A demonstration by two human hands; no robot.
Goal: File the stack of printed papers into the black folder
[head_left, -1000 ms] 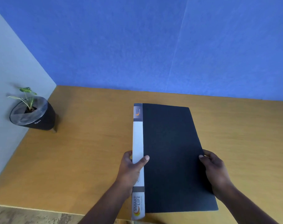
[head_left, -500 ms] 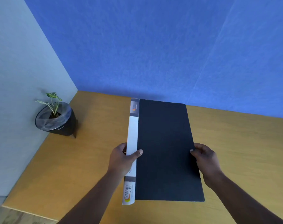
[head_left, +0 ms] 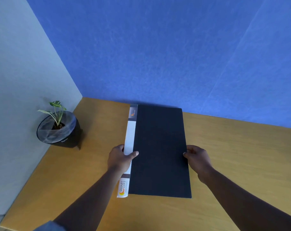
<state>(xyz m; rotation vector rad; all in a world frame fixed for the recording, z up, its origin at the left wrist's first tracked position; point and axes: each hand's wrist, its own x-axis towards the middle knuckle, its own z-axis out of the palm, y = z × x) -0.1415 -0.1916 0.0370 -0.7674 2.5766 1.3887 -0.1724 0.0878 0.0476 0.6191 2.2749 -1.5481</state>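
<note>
The black folder (head_left: 159, 150) lies closed on the wooden table (head_left: 233, 164), its far end close to the blue wall. A white spine with a printed label runs down its left side. My left hand (head_left: 120, 158) grips that spine about halfway along, thumb on top of the cover. My right hand (head_left: 197, 158) holds the folder's right edge at the same height, fingertips on the cover. No printed papers are in view.
A small green plant in a black pot (head_left: 59, 130) stands at the table's far left corner, against the grey wall. The blue wall (head_left: 158, 55) runs along the back edge. Bare wood shows right of the folder.
The folder, held by both hands, has slid away from me toward the blue wall. The view has swung left, bringing the plant pot closer to the middle.
</note>
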